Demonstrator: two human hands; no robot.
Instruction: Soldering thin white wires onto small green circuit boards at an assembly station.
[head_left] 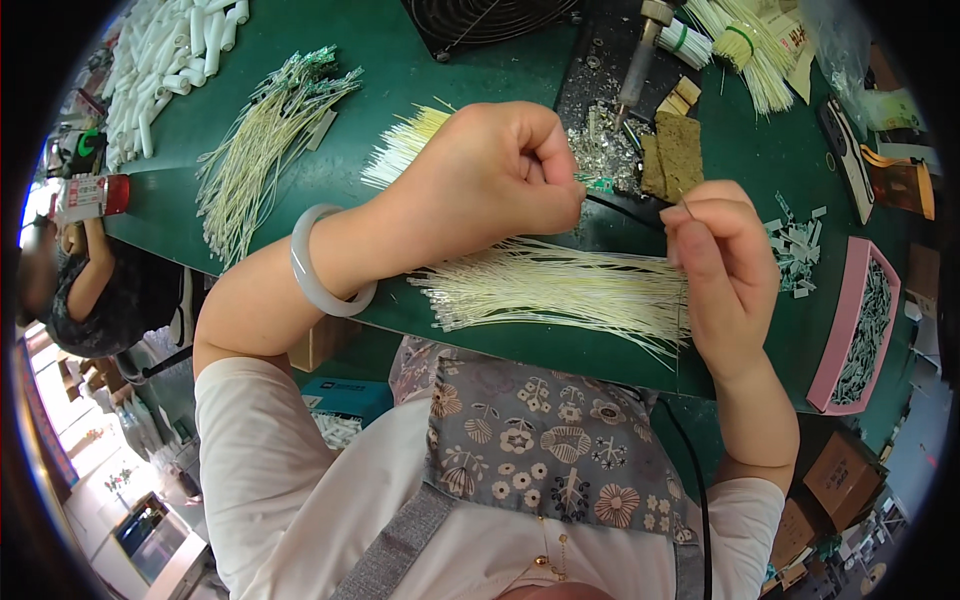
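Note:
My left hand (525, 170) is closed in a pinch above the dark work plate, a pale bangle on its wrist. What its fingers hold is hidden; a small green circuit board (600, 186) shows right at the fingertips. My right hand (725, 265) pinches a thin wire (684, 203) whose end sticks up past the fingers. Beneath and between both hands lies a bundle of pale yellow and white lead wires (560, 285). A soldering iron (638, 65) points its tip down just beyond my hands, beside a brown sponge (678, 155).
A pink tray (840, 330) of small parts stands at the right, near loose small boards (795, 245). Wires with green boards (265, 150) and white tubes (165, 75) lie left. A black fan (490, 25) sits at the back. Another person (90, 285) is at far left.

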